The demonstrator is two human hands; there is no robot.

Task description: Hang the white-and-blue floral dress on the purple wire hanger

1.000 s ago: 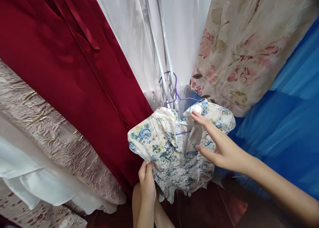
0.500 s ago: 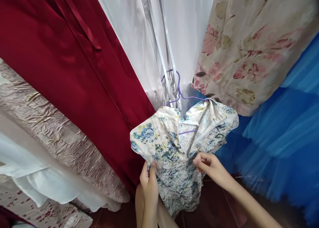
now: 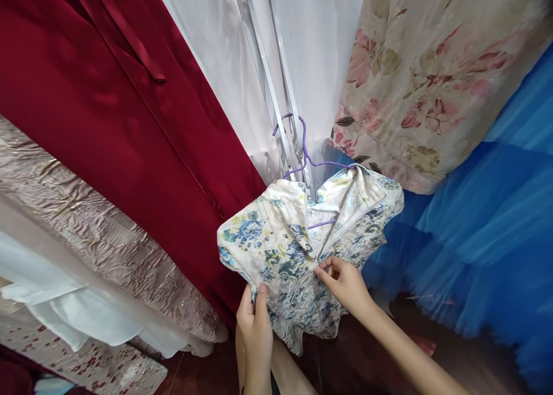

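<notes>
A white dress (image 3: 276, 228) with blue and yellow flowers hangs on a purple wire hanger (image 3: 306, 153). Its zippered opening gapes in a V, and the hanger's lower bar shows inside. My left hand (image 3: 254, 314) grips the dress's side edge below the left sleeve, thumb on top. At the bottom of the V, my right hand (image 3: 343, 280) pinches the zipper, with thumb and forefinger together; the small pull itself is hidden by the fingertips.
Pale metal rails (image 3: 276, 90) run down behind the hanger. Around them hang a dark red satin dress (image 3: 129, 124), a textured pink brocade (image 3: 108, 245), a white gown (image 3: 207, 49), a pink-flowered dress (image 3: 410, 90) and a blue tulle skirt (image 3: 475, 228). Below is a dark red floor (image 3: 367, 360).
My right hand has moved left onto the bottom of the opening and closed on the zipper. The dress's lower part has lifted slightly; my left hand keeps its grip.
</notes>
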